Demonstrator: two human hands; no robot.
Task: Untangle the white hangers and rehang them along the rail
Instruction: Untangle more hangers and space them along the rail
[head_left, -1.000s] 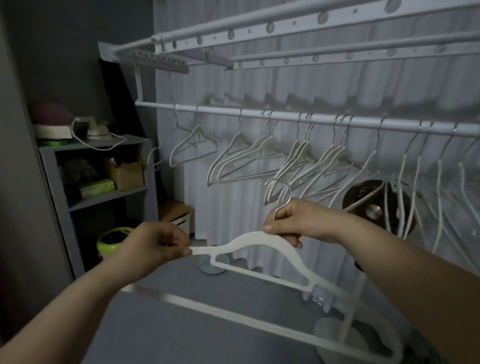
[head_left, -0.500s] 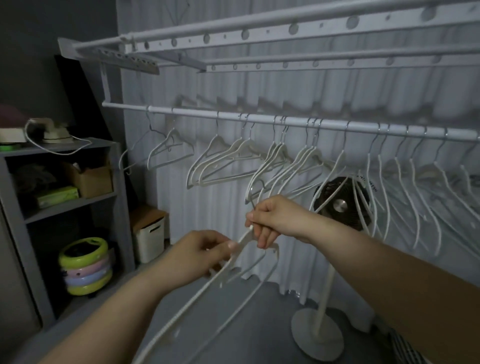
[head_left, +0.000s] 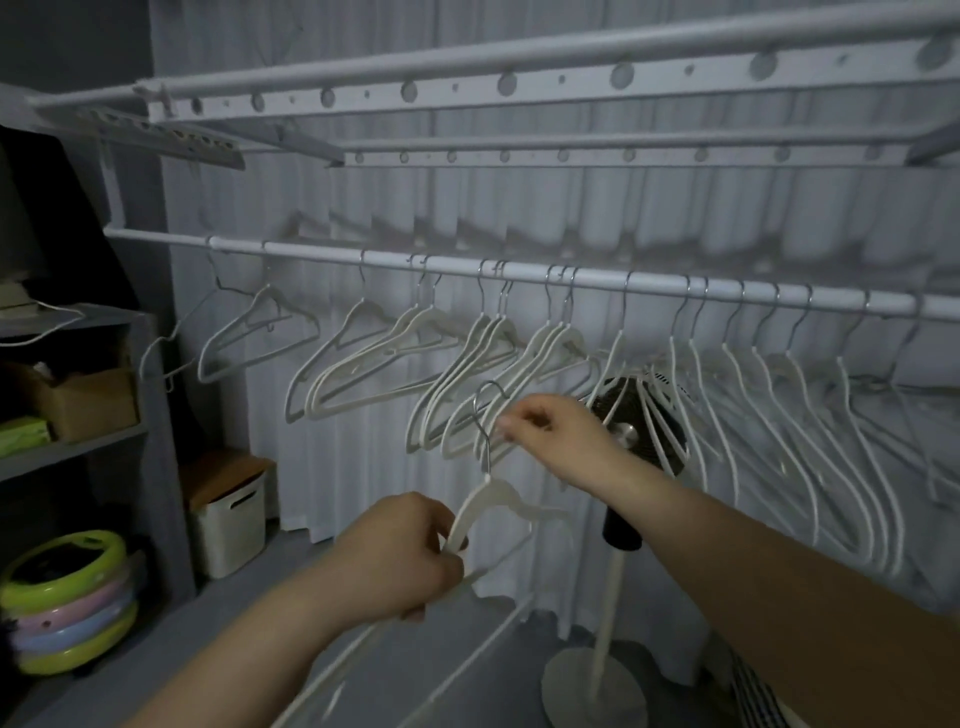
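My left hand (head_left: 410, 558) grips one shoulder of a white hanger (head_left: 493, 499), which is tilted with its metal hook (head_left: 483, 415) pointing up. More white bars trail down from this hand toward the floor. My right hand (head_left: 556, 431) is just right of the hook, below the rail (head_left: 649, 283). Its fingertips are bunched together in front of the lower arms of the hanging white hangers (head_left: 467, 374). Whether they pinch anything is unclear. Several white hangers hang along the rail, bunched in the middle and spread out to the right.
A black standing fan (head_left: 654, 431) on a white pole with a round base (head_left: 587, 686) stands behind my right arm. A grey shelf unit (head_left: 78, 447) is at the left, with a white bin (head_left: 228, 519) and stacked coloured rings (head_left: 67, 603) beside it. A perforated rack (head_left: 519, 83) runs overhead.
My right hand has let go of the hanger's neck and moved right toward the hanging hangers. The held hanger has swung upright in my left hand. The view has shifted right.
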